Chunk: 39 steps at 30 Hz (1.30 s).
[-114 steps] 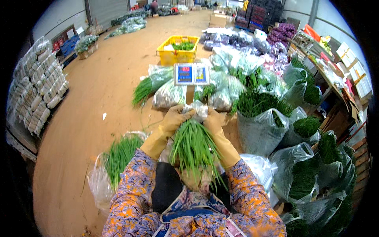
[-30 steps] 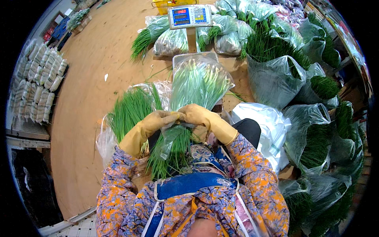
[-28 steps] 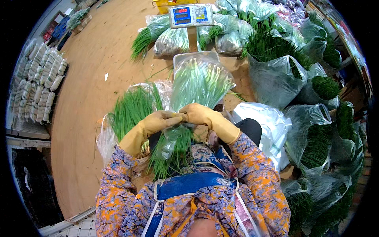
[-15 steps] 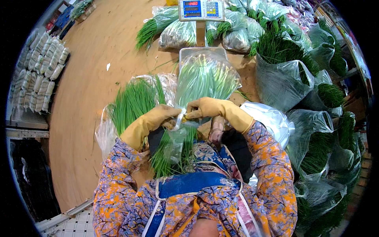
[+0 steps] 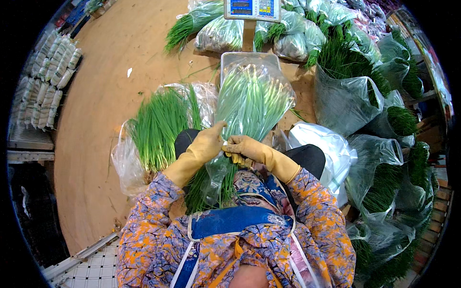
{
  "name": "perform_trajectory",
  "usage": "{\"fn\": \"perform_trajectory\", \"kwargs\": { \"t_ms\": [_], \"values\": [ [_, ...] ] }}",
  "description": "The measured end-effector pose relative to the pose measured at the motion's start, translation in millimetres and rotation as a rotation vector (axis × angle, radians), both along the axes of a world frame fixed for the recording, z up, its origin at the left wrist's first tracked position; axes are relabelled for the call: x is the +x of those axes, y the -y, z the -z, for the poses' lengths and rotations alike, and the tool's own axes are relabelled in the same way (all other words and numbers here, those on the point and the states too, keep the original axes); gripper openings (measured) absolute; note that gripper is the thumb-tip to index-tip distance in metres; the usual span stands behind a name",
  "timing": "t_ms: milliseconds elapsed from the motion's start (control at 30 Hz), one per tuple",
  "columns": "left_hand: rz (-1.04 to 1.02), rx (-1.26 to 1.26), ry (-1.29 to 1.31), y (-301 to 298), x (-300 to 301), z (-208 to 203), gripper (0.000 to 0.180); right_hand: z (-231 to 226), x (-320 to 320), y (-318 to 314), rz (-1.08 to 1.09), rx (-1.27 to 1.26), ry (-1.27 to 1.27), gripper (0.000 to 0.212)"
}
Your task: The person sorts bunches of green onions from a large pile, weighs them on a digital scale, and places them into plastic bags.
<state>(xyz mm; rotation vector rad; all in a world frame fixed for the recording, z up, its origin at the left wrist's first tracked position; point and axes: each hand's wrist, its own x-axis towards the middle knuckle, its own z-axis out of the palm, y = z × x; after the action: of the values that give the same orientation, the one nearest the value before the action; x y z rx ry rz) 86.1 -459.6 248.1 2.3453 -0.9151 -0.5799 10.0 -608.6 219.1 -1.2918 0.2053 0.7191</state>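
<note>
A clear plastic bag of long green chives (image 5: 254, 96) lies on the scale's pan (image 5: 249, 58), pale stem ends pointing away from me. Its gathered neck comes toward my lap, and loose leaf tips (image 5: 194, 196) spill out below it. Both hands wear yellow rubber gloves. My left hand (image 5: 207, 143) is closed at the left side of the neck, its fingertips up against the bag. Pressed in from the right, my right hand (image 5: 247, 149) has its fingers curled round the twisted plastic. The gloves hide most of the neck between them.
Left of the scale stands an uncovered bunch of chives (image 5: 161, 127) beside crumpled plastic (image 5: 127, 165). The scale's display (image 5: 252, 9) rises beyond the pan. Bagged greens (image 5: 348, 103) crowd the right side, near a white plastic sheet (image 5: 317, 149). Stacked white bundles (image 5: 53, 72) sit far left.
My hands have drawn closer together at the bag's neck. The left has turned with its fingers pointing farther away from me; the right has come lower and its fingers have curled in.
</note>
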Motion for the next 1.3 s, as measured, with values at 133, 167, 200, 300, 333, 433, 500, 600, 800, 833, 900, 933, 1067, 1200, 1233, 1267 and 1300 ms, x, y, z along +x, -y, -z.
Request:
{"fn": "perform_trajectory", "kwargs": {
  "t_ms": [133,167,200,300,333,433,500,600,800,833,900,933,1067,1200,1233,1267,1300],
  "values": [
    [-0.027,-0.106,0.165,-0.1,-4.4,11.9,0.026,-5.0,-8.7,-5.0,0.017,-0.28,0.21,0.028],
    [-0.098,-0.074,0.102,-1.9,0.1,12.3,0.023,-7.2,-11.7,-7.4,-0.062,-0.578,0.437,0.028],
    [-0.183,0.041,-0.053,0.7,3.7,-2.4,0.024,-10.9,-15.7,-8.6,-0.129,-0.853,0.672,0.028],
    [-0.144,0.091,-0.078,-5.7,24.4,7.0,0.025,-8.1,-20.5,-0.6,-0.394,-1.002,0.684,0.026],
    [-0.15,0.091,-0.082,-6.7,21.1,10.2,0.025,-5.0,-23.7,3.4,-0.403,-1.031,0.774,0.026],
    [-0.102,0.03,-0.001,7.3,17.8,14.9,0.016,-23.4,-22.1,5.6,-0.41,-1.044,0.589,0.027],
    [-0.071,0.013,0.055,7.9,21.9,15.4,0.016,-18.8,-15.4,0.8,-0.336,-0.924,0.374,0.03],
    [-0.072,0.033,0.085,-1.0,26.6,18.8,0.014,-16.0,-35.4,-14.1,-0.267,-1.064,0.571,0.034],
    [-0.018,0.089,-0.085,-3.3,22.4,18.4,0.023,-10.8,-44.4,-2.3,0.024,-0.443,0.149,0.028],
    [0.008,0.021,-0.075,-3.9,23.0,11.9,0.024,2.9,-43.6,-4.0,0.266,-0.077,0.113,0.029],
    [-0.039,-0.046,-0.269,-1.2,15.0,-7.6,0.024,10.4,-37.9,-13.4,0.6,0.466,0.038,0.031],
    [-0.086,-0.11,-0.461,-1.1,9.7,-11.8,0.025,13.3,-36.3,-17.7,0.596,0.47,0.037,0.031],
    [-0.276,-0.356,-0.878,-11.3,-5.9,13.5,0.024,8.3,-30.9,-30.7,0.519,-0.062,0.111,0.033],
    [-0.32,-0.361,-0.883,-10.8,-17.3,8.3,0.026,-6.3,-31.1,-33.2,0.2,-0.919,0.54,0.033],
    [-0.315,-0.281,-0.738,-6.5,-19.0,9.1,0.027,-10.6,-31.8,-31.9,0.09,-1.004,0.546,0.031],
    [-0.314,-0.201,-0.583,-5.0,-18.6,7.6,0.029,-14.4,-29.6,-31.8,-0.021,-1.081,0.559,0.028],
    [-0.28,-0.173,-0.401,-5.1,-19.9,18.2,0.032,-17.0,-26.0,-29.7,-0.107,-1.124,0.538,0.027]
  ]
}}
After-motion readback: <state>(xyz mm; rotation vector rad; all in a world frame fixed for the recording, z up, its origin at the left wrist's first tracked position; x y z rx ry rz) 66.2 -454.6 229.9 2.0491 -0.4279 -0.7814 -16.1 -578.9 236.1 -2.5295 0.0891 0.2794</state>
